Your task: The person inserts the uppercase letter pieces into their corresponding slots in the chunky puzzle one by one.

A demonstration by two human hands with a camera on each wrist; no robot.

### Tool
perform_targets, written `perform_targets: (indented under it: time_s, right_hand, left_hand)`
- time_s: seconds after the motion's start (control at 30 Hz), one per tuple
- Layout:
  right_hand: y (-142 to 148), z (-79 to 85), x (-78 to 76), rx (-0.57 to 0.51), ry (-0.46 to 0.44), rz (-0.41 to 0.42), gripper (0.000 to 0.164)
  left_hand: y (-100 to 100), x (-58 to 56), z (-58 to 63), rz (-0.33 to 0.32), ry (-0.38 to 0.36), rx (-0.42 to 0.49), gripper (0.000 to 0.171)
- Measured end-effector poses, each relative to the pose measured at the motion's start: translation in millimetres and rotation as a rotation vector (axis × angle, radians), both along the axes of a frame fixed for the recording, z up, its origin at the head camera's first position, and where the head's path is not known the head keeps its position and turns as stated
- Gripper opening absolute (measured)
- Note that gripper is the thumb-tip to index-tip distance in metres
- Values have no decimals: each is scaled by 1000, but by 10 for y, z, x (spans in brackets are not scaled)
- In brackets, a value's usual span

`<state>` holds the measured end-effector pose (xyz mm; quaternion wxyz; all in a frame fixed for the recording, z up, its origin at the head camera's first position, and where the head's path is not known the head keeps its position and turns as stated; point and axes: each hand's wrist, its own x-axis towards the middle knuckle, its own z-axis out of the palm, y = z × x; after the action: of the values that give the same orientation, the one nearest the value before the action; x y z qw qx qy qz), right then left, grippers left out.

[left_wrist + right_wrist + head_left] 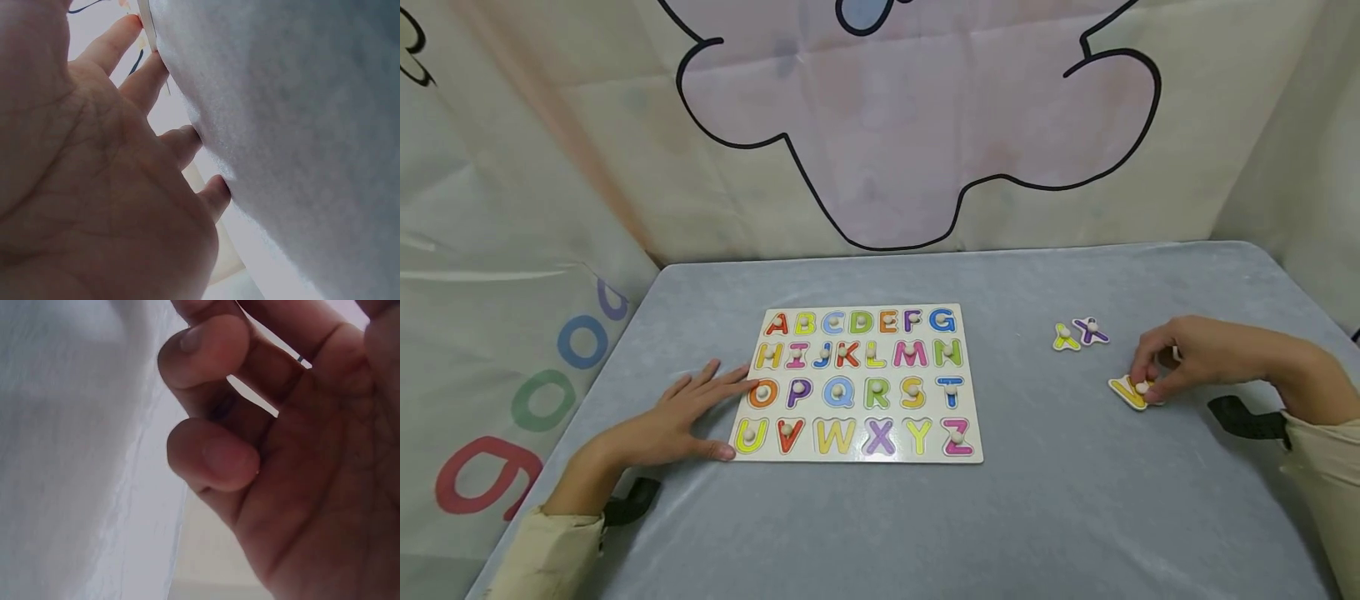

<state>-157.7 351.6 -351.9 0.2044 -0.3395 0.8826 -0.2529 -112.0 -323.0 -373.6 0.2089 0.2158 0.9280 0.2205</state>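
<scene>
On the table lies a white alphabet puzzle board with rows of colored letters, most with a round knob. Its W, X and Y spots show flat letters with no knob. My left hand rests at the board's left edge, fingers spread, thumb at the lower corner. Over at the right, my right hand pinches the knob of a yellow letter piece, low at the table and partly covered by the fingers. Beyond it lie a yellow Y piece and a purple X piece, side by side.
A grey-blue cloth covers the table. Behind it hangs a pale curtain with thick black outlines. Another pale cloth with colored ring shapes hangs along the left side.
</scene>
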Motion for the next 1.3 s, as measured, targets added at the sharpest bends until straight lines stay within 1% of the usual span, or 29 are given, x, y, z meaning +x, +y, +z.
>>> perform_targets:
  time_s: [0.17, 0.37, 0.5, 0.67, 0.73, 0.83, 0.93, 1.07, 1.17, 1.3]
  right_hand:
    - [-146, 31, 21, -3, 49, -38, 20]
    - [-446, 66, 49, -2, 139, -51, 19]
    - [-646, 95, 78, 16, 147, -79, 16]
    - [-832, 86, 89, 44, 136, -159, 17]
    - [-879, 68, 85, 55, 132, -177, 18]
    - [-908, 43, 75, 62, 116, -175, 18]
    - [-905, 30, 70, 55, 119, -160, 17]
    - [-929, 29, 66, 47, 160, -141, 15]
    - [-1017, 65, 82, 45, 195, -134, 15]
    - [-1247, 146, 114, 62, 225, -136, 16]
  left_hand:
    - [9, -13, 9, -1, -1, -3, 93]
    - [6, -15, 12, -1, -2, -2, 93]
    - [2, -12, 7, 0, -3, -1, 93]
    - [-3, -5, 2, -1, -3, 2, 93]
    - [-6, -2, -2, 1, -5, 2, 93]
    - [-11, 2, -10, 8, -11, 0, 93]
    - [-14, 5, -12, 10, -13, -1, 93]
    - [-9, 8, -1, 7, -4, -1, 93]
    - [-5, 6, -2, 4, 1, -1, 93]
    - [-1, -6, -22, 4, 1, -6, 94]
